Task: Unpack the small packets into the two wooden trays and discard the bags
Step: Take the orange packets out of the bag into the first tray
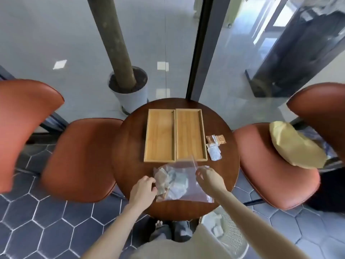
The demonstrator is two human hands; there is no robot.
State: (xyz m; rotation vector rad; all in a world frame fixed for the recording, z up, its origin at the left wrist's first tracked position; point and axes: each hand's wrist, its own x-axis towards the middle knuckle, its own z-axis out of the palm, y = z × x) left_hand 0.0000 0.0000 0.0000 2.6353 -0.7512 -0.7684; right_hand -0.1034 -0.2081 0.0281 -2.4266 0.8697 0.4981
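A clear plastic zip bag (183, 181) lies on the near half of the round dark-brown wooden table (128, 146), stuffed with small packets (170, 181) in tan and pale grey that bunch toward its left end; the left hand (143, 189) rests at that left end, fingers curled against the plastic and seemingly gripping it, though the fingertips are partly hidden; the right hand (210, 177) is at the bag's far right corner, thumb and forefinger pinched together on a raised flap of the plastic. Just beyond the bag stand two shallow rectangular light-wood trays, the left tray (160, 136) and the right tray (189, 134), side by side with long edges touching. Beside the right tray's right edge lies a small cluster of loose packets: orange-brown ones (216, 139) farther away, white-grey ones (214, 153) nearer. Rust-orange upholstered chairs flank the table, one at left (80, 159) and one at right (276, 165), the right one carrying a pale yellow cushion (295, 144); a white mesh basket (224, 234) with crumpled clear material inside sits on the hexagon-tiled floor near the table's base, at the person's right.
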